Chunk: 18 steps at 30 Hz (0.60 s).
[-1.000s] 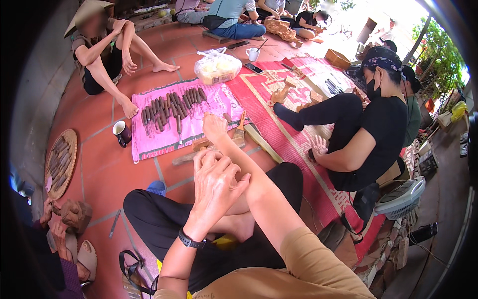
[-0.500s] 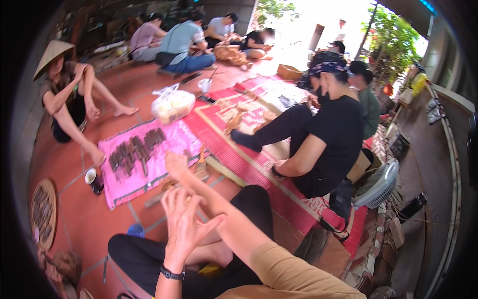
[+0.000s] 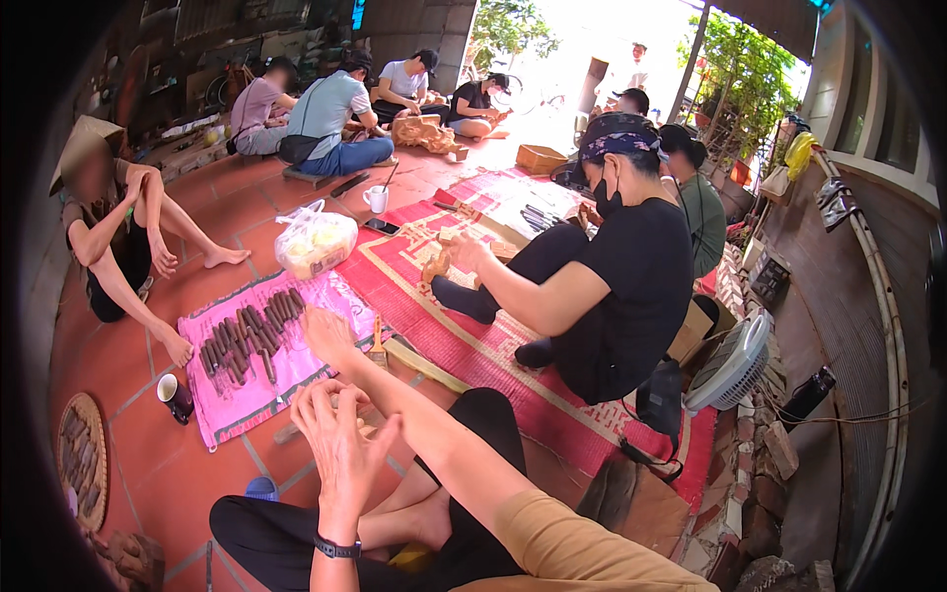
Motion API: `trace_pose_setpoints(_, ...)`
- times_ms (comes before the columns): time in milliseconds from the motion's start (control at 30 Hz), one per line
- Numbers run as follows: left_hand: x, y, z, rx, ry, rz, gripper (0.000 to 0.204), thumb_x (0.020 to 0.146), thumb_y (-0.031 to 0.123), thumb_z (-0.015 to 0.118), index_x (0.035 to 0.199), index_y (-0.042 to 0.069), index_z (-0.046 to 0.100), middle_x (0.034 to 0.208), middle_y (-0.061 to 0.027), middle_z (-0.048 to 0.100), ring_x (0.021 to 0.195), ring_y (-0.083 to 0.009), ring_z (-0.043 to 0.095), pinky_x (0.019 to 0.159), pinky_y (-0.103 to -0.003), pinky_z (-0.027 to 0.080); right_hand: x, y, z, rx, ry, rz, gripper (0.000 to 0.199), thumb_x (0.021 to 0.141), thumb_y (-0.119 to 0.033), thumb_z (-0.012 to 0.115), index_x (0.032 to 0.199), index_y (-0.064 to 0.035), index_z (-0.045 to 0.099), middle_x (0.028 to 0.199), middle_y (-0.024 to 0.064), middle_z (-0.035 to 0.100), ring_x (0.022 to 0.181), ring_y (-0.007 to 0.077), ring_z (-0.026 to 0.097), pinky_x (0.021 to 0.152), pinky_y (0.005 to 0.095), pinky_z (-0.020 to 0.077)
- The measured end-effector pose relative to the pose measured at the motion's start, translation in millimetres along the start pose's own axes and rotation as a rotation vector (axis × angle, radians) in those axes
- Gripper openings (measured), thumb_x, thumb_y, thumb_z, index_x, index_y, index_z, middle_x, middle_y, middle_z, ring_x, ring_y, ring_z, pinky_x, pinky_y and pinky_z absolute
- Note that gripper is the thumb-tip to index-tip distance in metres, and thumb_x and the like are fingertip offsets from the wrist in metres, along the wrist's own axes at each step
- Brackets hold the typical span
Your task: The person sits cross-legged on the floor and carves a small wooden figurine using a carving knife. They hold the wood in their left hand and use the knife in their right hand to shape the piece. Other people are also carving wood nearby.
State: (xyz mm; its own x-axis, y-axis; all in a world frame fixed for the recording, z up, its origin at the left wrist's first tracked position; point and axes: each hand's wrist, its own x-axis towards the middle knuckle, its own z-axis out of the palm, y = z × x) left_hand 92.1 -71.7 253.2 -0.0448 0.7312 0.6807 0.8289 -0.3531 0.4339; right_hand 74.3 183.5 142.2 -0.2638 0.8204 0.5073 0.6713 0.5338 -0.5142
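My left hand (image 3: 340,444) is raised in front of me with its fingers spread, holding nothing; a dark watch sits on its wrist. My right hand (image 3: 326,333) is stretched forward on a tan-sleeved arm, fingers extended, at the near edge of a pink cloth (image 3: 247,395). Rows of dark carving tools (image 3: 247,335) lie on that cloth. A small brush (image 3: 378,345) stands just right of my right hand. A pale wooden piece (image 3: 288,431) lies on the floor beneath my left hand. My crossed legs in black trousers fill the lower middle.
A person in black (image 3: 612,286) sits to the right on a red patterned mat (image 3: 513,365), holding a wooden carving. Another person sits at the left by a dark mug (image 3: 176,397). A plastic bag (image 3: 316,245), a round tray (image 3: 81,459), a white fan (image 3: 735,365) and a seated group behind.
The view has lifted and swung, so more of the yard and the seated group shows. My left hand has come off my right forearm and spread its fingers; my right arm stays stretched forward.
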Motion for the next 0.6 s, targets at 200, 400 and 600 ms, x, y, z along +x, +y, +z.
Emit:
trace_pose_setpoints(200,5.1,35.9,-18.1,-0.068,-0.019,0.151,0.045,0.061,0.022,0.088,0.093,0.010,0.059,0.114,-0.0123,0.049,0.117,-0.0366,0.044,0.104,-0.054,0.032,11.4,-14.8,-30.8,0.028,-0.009,0.043,0.033,0.100,-0.030,0.048,0.097,0.0004,0.059,0.083,0.0257,0.068,0.079,0.0448,0.067,0.069,0.0574,0.0521)
trace_pose_setpoints(400,-5.0,-57.1,-32.1,0.125,0.141,-0.170,0.043,0.070,0.008,0.080,0.109,0.006,0.062,0.120,-0.0143,0.051,0.122,-0.0360,0.045,0.105,-0.051,0.033,90.6,17.9,-231.7,0.224,0.518,0.173,0.020,0.095,-0.023,0.053,0.091,-0.0030,0.057,0.069,0.0141,0.059,0.063,0.0280,0.058,0.054,0.0414,0.0444)
trace_pose_setpoints(600,-21.7,-102.6,-8.2,0.087,0.053,-0.297,0.051,0.071,0.006,0.080,0.119,0.006,0.063,0.131,-0.0168,0.050,0.124,-0.0378,0.046,0.106,-0.050,0.036,49.2,-9.5,-533.7,0.965,1.291,-0.269,0.016,0.087,-0.013,0.062,0.077,-0.0088,0.051,0.058,-0.0012,0.046,0.047,0.0078,0.041,0.042,0.0227,0.0286)
